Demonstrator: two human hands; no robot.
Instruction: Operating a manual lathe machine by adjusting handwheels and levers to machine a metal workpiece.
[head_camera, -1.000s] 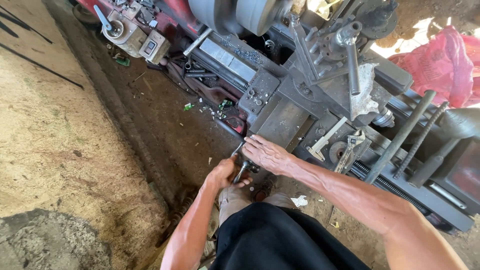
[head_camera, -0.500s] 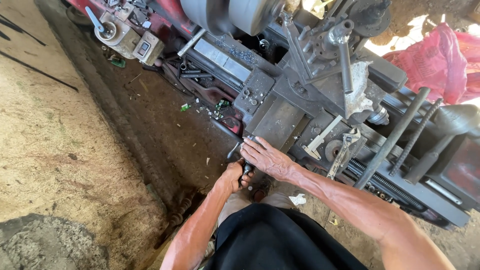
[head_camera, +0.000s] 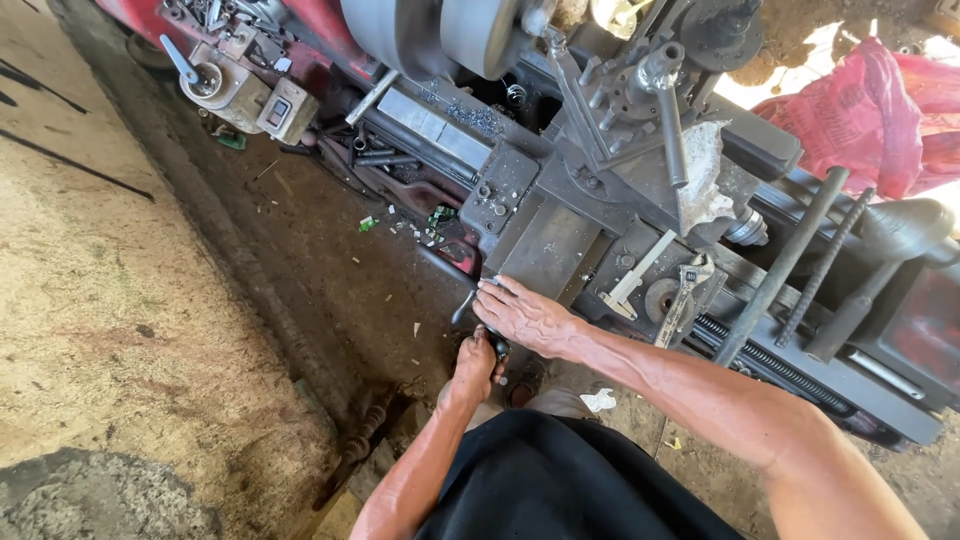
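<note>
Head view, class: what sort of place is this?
Probably a metalworking shop: a big grimy lathe, a wrench and caliper lying on it, metal shavings on its bed, a dirt floor.

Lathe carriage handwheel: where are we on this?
Done: nothing visibly finished. In hand: left hand closes around the dark crank handle below the carriage apron; right hand lies flat on the apron's edge. Left: caliper and adjustable wrench lie untouched on the bed.

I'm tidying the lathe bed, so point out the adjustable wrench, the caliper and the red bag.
adjustable wrench (head_camera: 684, 296), head view, on its handle.
caliper (head_camera: 633, 281), head view, on the middle of its beam.
red bag (head_camera: 865, 120), head view, on its crumpled front.
</note>
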